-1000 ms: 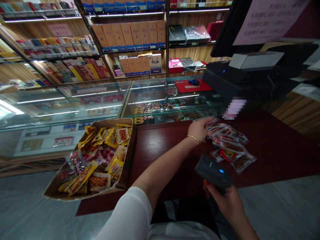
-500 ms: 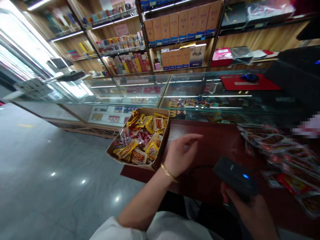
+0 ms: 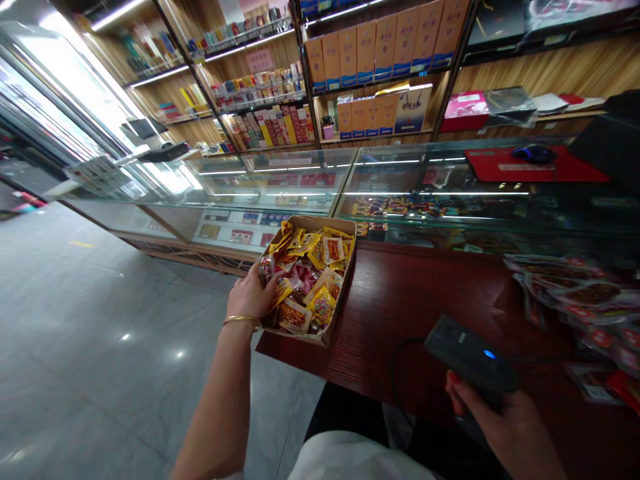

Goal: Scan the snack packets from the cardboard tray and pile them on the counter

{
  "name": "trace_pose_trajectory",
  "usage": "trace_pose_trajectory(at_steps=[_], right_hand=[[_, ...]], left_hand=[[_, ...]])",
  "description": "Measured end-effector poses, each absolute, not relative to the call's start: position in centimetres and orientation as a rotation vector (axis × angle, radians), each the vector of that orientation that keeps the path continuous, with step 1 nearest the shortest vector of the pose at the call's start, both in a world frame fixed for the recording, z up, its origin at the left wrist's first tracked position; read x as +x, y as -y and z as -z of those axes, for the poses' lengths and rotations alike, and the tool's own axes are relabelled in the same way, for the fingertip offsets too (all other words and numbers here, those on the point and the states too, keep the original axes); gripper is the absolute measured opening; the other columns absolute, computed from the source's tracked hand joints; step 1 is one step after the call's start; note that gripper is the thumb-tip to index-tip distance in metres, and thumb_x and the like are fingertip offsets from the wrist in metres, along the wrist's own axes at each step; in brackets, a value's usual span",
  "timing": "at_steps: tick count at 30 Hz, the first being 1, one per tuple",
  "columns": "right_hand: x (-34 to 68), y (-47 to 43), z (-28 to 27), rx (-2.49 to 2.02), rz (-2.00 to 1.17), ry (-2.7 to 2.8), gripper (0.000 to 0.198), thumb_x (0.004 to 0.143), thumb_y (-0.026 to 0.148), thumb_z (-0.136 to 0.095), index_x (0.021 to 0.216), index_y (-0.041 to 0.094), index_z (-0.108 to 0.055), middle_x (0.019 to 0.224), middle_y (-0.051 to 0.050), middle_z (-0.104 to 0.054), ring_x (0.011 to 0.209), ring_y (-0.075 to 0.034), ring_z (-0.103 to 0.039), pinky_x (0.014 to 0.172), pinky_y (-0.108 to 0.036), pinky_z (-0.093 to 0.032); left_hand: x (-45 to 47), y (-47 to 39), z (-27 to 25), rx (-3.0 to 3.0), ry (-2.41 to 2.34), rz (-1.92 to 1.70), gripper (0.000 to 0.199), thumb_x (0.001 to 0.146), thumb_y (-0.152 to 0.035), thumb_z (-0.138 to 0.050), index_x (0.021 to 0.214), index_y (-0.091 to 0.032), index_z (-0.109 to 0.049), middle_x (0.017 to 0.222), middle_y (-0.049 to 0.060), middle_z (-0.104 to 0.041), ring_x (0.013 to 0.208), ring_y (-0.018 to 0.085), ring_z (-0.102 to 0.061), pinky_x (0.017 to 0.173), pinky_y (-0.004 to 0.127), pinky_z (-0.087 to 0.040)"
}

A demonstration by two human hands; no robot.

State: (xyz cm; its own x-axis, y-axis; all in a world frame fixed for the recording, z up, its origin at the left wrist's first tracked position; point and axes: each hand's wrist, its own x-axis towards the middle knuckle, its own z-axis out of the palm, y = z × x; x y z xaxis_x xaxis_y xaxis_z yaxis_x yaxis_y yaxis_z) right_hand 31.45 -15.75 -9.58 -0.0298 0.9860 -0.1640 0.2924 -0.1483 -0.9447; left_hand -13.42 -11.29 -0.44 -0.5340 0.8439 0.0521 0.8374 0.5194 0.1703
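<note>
My left hand (image 3: 250, 293), a gold bracelet at its wrist, is at the left side of an open cardboard box (image 3: 345, 287) full of small snack packets (image 3: 295, 315). Its thumb and fingers close about a clear and reddish snack packet (image 3: 267, 268) inside the rim; the other fingertips are hidden. The box sits at the left end of the dark red wooden counter (image 3: 370, 320). Lower right, my right hand (image 3: 505, 413) is wrapped round the handle of a black barcode scanner (image 3: 470, 353) with a blue light, its head tilted up and left above the counter.
Several clear-wrapped snack packs (image 3: 580, 293) are heaped on the counter's right. Behind runs a glass display case (image 3: 280, 180), bearing a red mouse mat (image 3: 590, 167) and a computer mouse (image 3: 534, 154). A cable (image 3: 397, 360) trails over the counter. Boxed goods (image 3: 385, 50) line the back shelves.
My left hand has moved left from above the counter to the box's left side and closed on a packet there. My right hand still holds the scanner. The view has shifted slightly left.
</note>
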Motion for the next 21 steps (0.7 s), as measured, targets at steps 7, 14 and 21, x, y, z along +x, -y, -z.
trace_pose_trajectory(at_steps=[7,14,21], right_hand=[[32.0,15.8,9.1,-1.529,-1.241,1.412,0.034,0.078,0.052,-0.077,0.065,0.021,-0.080,0.067,-0.009,-0.079,0.064,-0.027,-0.078,0.060,-0.026,-0.063],[31.1,16.1,8.2,-1.535,-1.232,1.312,0.031,0.076,0.048,-0.080,0.061,0.021,-0.078,0.066,-0.008,-0.078,0.063,-0.026,-0.076,0.059,-0.026,-0.062],[30.1,17.0,6.4,-1.518,-1.157,1.254,0.033,0.079,0.051,-0.077,0.068,0.020,-0.077,0.058,-0.004,-0.072,0.055,-0.021,-0.068,0.055,-0.027,-0.055]], left_hand=[[-12.9,11.7,0.1,1.304,-2.615,-0.870,0.041,0.077,-0.038,-0.069,0.113,-0.018,-0.070,0.089,0.005,-0.075,0.087,0.025,-0.071,0.082,0.035,-0.056],[-2.5,14.0,-2.4,0.811,-1.748,-1.849,0.044,0.074,-0.042,-0.081,0.107,-0.021,-0.062,0.105,0.004,-0.075,0.092,0.021,-0.074,0.083,0.036,-0.063],[6.3,12.8,1.9,0.511,-1.063,-1.531,0.043,0.084,-0.043,-0.072,0.120,-0.021,-0.067,0.126,0.010,-0.074,0.120,0.028,-0.069,0.100,0.046,-0.059]])
